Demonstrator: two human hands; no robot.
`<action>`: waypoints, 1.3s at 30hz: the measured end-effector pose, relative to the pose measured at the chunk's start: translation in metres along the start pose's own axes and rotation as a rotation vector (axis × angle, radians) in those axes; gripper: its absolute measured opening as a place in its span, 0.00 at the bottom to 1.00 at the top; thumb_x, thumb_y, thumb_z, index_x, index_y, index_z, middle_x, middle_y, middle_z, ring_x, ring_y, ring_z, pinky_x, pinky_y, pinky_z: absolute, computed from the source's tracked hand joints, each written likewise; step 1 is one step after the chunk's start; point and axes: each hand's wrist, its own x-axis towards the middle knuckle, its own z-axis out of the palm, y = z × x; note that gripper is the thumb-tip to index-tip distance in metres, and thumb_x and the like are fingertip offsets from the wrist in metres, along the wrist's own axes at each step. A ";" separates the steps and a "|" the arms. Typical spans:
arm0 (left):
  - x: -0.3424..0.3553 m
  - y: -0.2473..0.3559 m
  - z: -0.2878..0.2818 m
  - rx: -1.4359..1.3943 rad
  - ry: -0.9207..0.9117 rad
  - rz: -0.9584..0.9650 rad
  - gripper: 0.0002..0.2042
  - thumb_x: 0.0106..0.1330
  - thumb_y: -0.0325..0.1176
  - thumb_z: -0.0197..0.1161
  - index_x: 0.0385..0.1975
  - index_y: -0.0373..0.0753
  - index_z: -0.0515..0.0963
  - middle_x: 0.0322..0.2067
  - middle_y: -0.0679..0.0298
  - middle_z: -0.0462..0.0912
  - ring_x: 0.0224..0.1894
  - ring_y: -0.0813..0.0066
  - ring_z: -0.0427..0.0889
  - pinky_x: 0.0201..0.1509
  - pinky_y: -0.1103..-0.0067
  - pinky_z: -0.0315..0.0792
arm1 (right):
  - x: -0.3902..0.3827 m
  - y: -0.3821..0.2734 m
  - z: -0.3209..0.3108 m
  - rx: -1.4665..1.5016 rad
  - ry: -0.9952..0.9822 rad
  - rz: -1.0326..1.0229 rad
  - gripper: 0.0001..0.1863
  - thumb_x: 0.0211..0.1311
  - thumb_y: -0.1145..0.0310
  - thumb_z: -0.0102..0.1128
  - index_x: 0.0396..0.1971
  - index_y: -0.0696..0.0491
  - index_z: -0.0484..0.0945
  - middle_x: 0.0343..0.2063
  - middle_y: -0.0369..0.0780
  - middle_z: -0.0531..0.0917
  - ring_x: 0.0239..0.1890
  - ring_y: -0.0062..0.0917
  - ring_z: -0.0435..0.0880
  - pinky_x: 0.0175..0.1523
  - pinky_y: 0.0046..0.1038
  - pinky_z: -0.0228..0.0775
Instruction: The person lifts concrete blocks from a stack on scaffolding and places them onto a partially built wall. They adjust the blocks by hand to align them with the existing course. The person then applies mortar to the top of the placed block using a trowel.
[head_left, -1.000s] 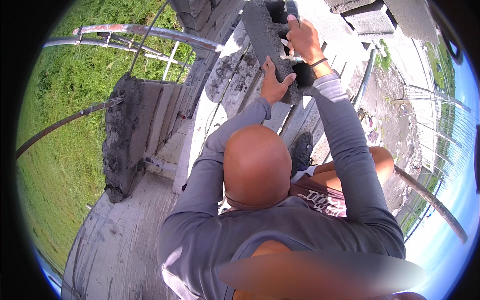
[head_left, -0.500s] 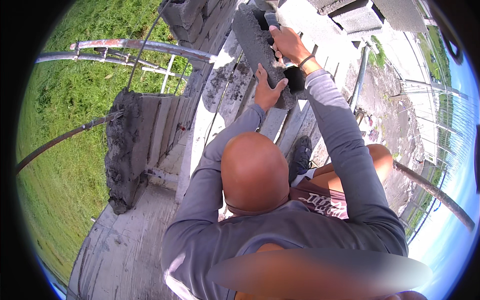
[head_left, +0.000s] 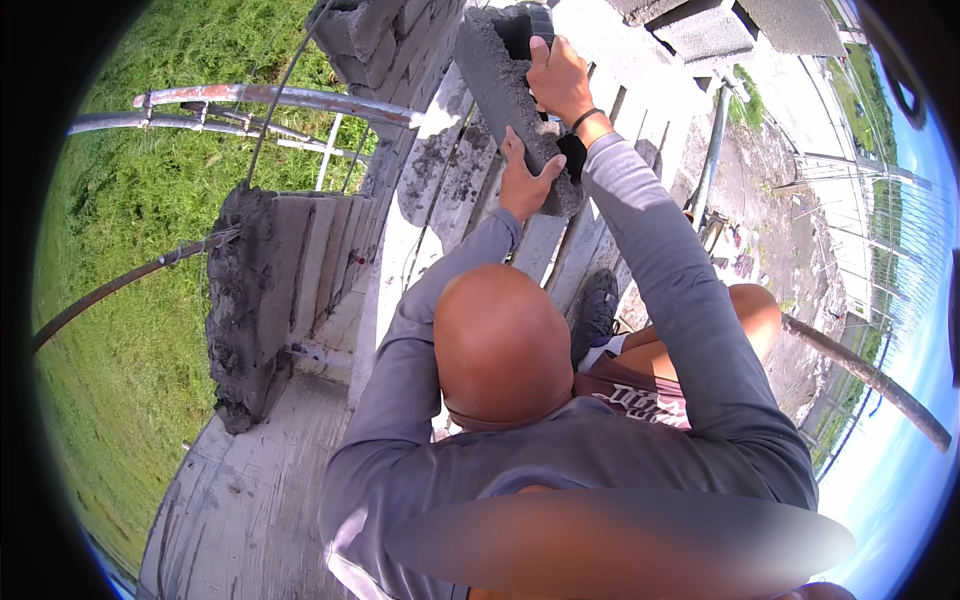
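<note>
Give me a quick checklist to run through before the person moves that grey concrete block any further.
1. Left hand on the concrete block: ok, palm pressed against its near end.
2. Right hand grip: ok, fingers hooked into the block's hollow at the top.
3. Footing: cannot tell, only one dark shoe shows on the wooden planks.
4. Fresh mortar on the low wall: ok, apart from the block.
5. Guard rail on the grass side: ok, present.
6. Landing spot for the block: cannot tell.
</note>
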 end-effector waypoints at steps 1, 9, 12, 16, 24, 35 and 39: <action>-0.001 0.001 -0.001 0.003 -0.010 -0.007 0.60 0.62 0.56 0.70 0.75 0.27 0.33 0.74 0.34 0.45 0.74 0.46 0.60 0.74 0.68 0.61 | -0.001 -0.003 0.002 0.018 0.089 -0.039 0.23 0.76 0.50 0.47 0.40 0.60 0.71 0.20 0.38 0.76 0.15 0.21 0.73 0.19 0.27 0.70; 0.000 0.003 -0.004 0.003 -0.043 -0.025 0.61 0.62 0.58 0.69 0.75 0.29 0.29 0.75 0.32 0.39 0.76 0.43 0.53 0.77 0.68 0.55 | -0.013 -0.054 -0.054 0.701 -0.222 0.344 0.21 0.75 0.54 0.51 0.42 0.61 0.72 0.21 0.37 0.77 0.17 0.22 0.76 0.25 0.30 0.73; 0.001 -0.001 -0.005 0.058 -0.075 -0.039 0.62 0.62 0.60 0.68 0.75 0.29 0.27 0.74 0.30 0.38 0.77 0.42 0.51 0.77 0.68 0.53 | -0.005 -0.063 -0.079 0.929 -0.232 0.243 0.19 0.75 0.55 0.53 0.44 0.58 0.73 0.23 0.36 0.76 0.18 0.19 0.75 0.23 0.26 0.71; 0.009 -0.001 -0.013 0.084 -0.173 -0.088 0.64 0.60 0.62 0.68 0.74 0.28 0.25 0.74 0.30 0.38 0.77 0.41 0.51 0.77 0.68 0.54 | 0.033 -0.038 -0.113 0.724 -0.350 0.190 0.18 0.76 0.54 0.51 0.44 0.57 0.73 0.23 0.35 0.75 0.18 0.17 0.73 0.22 0.24 0.69; 0.055 0.055 -0.057 0.166 -0.596 -0.617 0.62 0.64 0.56 0.68 0.74 0.43 0.17 0.77 0.46 0.41 0.76 0.44 0.52 0.64 0.32 0.59 | 0.057 0.044 -0.126 0.413 -0.562 0.163 0.17 0.78 0.54 0.49 0.46 0.55 0.73 0.22 0.32 0.72 0.18 0.14 0.70 0.20 0.20 0.65; 0.093 0.060 -0.054 0.062 -0.103 -0.376 0.38 0.69 0.41 0.66 0.74 0.43 0.52 0.66 0.49 0.68 0.66 0.52 0.72 0.55 0.52 0.80 | 0.037 0.097 -0.029 0.176 -0.138 -0.261 0.19 0.78 0.53 0.48 0.40 0.57 0.72 0.19 0.37 0.76 0.16 0.19 0.76 0.19 0.26 0.68; 0.087 0.066 -0.053 -0.011 -0.073 -0.472 0.35 0.69 0.38 0.67 0.72 0.45 0.56 0.62 0.53 0.74 0.63 0.50 0.75 0.53 0.45 0.80 | 0.044 0.103 -0.023 0.333 -0.470 0.159 0.21 0.77 0.52 0.47 0.40 0.58 0.72 0.16 0.40 0.77 0.17 0.26 0.81 0.21 0.32 0.71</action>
